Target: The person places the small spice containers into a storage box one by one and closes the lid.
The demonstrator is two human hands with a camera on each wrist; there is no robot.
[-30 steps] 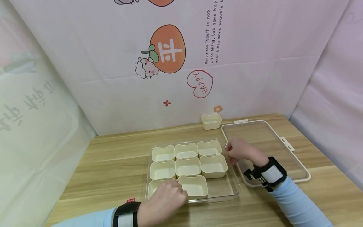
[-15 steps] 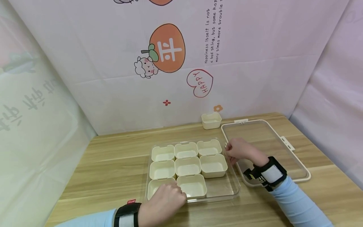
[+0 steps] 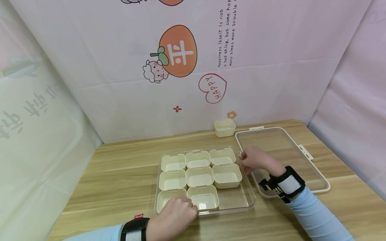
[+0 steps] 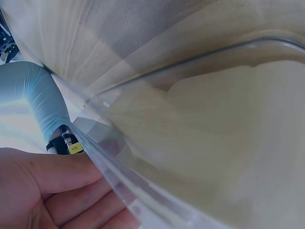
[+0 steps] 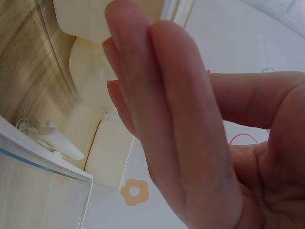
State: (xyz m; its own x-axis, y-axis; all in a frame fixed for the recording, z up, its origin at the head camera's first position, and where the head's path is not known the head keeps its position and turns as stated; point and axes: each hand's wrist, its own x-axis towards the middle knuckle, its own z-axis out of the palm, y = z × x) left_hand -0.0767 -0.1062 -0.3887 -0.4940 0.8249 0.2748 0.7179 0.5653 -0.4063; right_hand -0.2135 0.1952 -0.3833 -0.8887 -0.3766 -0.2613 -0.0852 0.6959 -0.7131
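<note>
A clear tray point(image 3: 236, 198) on the table holds several cream bins, including a front middle bin point(image 3: 203, 198). My left hand point(image 3: 176, 214) is at the tray's front edge, fingers curled, partly covering the front left bin point(image 3: 169, 197). In the left wrist view, the left thumb and fingers point(image 4: 81, 205) meet the clear wall; their tips are hard to make out. Beside the tray's right wall is my right hand point(image 3: 254, 159), pointing down. The right wrist view shows its fingers point(image 5: 157, 105) nearly straight and together, with the thumb partly hidden behind them.
Another cream bin point(image 3: 224, 129) stands by the printed backdrop point(image 3: 126, 110). A clear lid with a cream frame point(image 3: 313, 172) lies right of the tray, partly under the right hand and wrist. Bare tray floor point(image 3: 233, 197) shows at the front right corner.
The front middle bin has slid slightly left, closer to the front left bin. My left hand has shifted very slightly left; my right hand has stayed in place.
</note>
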